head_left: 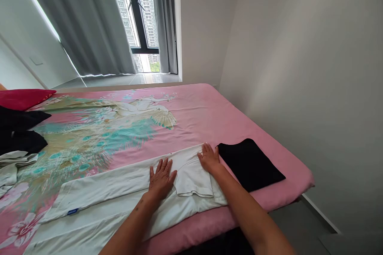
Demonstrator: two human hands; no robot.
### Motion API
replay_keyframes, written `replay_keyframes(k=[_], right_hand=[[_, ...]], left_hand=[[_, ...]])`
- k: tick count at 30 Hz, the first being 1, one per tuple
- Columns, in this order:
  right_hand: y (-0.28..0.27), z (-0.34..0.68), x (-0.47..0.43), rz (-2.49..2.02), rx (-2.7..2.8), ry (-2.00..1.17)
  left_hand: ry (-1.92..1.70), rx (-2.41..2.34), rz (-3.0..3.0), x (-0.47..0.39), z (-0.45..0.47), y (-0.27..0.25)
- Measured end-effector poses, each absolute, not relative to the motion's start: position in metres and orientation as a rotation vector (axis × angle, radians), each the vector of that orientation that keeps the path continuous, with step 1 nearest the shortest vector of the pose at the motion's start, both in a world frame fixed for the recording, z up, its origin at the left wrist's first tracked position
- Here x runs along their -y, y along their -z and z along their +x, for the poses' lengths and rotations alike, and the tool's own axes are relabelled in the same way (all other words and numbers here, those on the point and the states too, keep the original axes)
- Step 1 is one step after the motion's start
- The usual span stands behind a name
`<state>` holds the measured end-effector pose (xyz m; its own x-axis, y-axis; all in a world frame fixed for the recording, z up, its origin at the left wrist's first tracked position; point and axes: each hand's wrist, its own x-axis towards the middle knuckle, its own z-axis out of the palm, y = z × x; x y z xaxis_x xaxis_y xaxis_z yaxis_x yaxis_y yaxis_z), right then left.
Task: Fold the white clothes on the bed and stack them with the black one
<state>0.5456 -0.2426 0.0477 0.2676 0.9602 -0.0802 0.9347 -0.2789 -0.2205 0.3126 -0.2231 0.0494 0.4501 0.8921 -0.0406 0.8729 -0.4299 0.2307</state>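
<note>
Both hands [185,167] flat on white shirt [125,195]

The white shirt [119,191] is soft matt cloth, smooth where pressed flat, with faint creases. The black garment [249,163] is matt cloth too, dense and lint-free as far as shows. The pink sheet [209,115] is smooth printed fabric with a slight sheen. The curtains [83,19] look like heavy matt grey cloth. The wall [314,67] is flat matt paint.
</note>
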Motion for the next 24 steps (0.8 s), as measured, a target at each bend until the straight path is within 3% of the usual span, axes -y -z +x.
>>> replay_keyframes(k=[8, 15, 24], right_hand=[[-0.05, 0.558, 0.246, -2.55, 1.649, -0.386], [-0.068, 0.542, 0.318, -2.272, 1.539, -0.037], [-0.08, 0.551, 0.362, -2.481, 1.647, -0.364]], left_hand=[[-0.088, -1.497, 2.406, 0.225, 0.314, -0.059], [-0.262, -1.434, 2.337, 0.257, 0.285, -0.086], [-0.225, -1.493, 2.341, 0.307, 0.286, -0.093]])
